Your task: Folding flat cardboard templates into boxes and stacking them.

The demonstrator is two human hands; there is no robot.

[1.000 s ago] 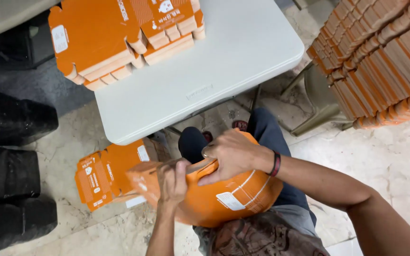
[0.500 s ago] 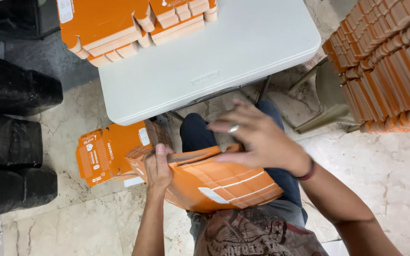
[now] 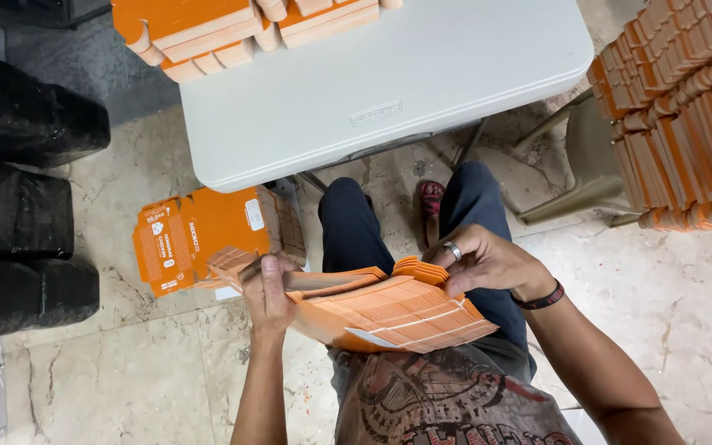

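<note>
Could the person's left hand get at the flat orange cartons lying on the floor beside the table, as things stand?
Probably not freely: the left hand is gripping one end of the orange carton stack on the lap. The floor cartons lie uncovered just beyond it.

Flat carton stack (image 3: 389, 309): matt orange printed card, raw tan edges. Counter (image 3: 389, 91): smooth grey-white moulded plastic. Floor (image 3: 125, 387): polished veined marble. Bundles (image 3: 18, 115): glossy black plastic wrap.
</note>
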